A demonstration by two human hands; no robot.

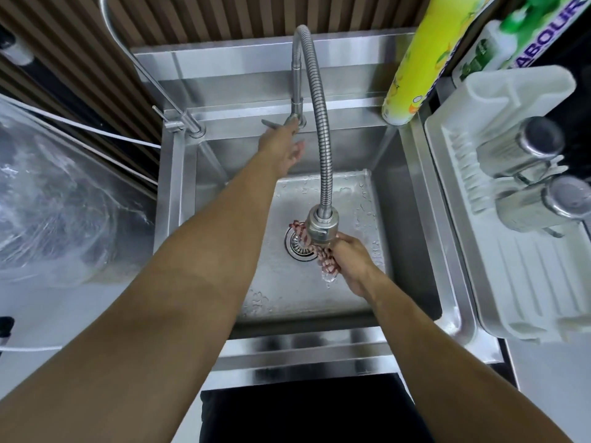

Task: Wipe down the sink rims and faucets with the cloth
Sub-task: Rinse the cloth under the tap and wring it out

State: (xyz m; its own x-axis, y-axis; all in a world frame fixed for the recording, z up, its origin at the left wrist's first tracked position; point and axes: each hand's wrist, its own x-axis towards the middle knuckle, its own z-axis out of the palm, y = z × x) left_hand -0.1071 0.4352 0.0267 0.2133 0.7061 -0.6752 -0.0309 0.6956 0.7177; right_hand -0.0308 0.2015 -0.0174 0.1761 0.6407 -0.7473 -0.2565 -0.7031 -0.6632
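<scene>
A steel sink (179, 199) is set against a wall of brown vertical slats (208, 17), its wet basin holding a round drain (295, 246) near the middle. From the back rim rises a faucet (318, 123) with a ribbed flexible neck that arches forward and ends in a spray head over the drain. The left hand (283, 148) reaches to the faucet base, fingertips on the lever there, fingers fairly straight. The right hand (348, 260) is curled around a red-and-white cloth (324, 262), held bunched just under the spray head, over the drain. A thinner second tap (184, 121) stands at the back left corner. Right of the sink, a white drying rack (527, 282) holds two steel cups (524, 155). Behind it stand a yellow can (425, 55), its print unreadable, and a green-and-white package lettered "ABOUR" (540, 36). Clear plastic sheeting (57, 199) lies at left.
</scene>
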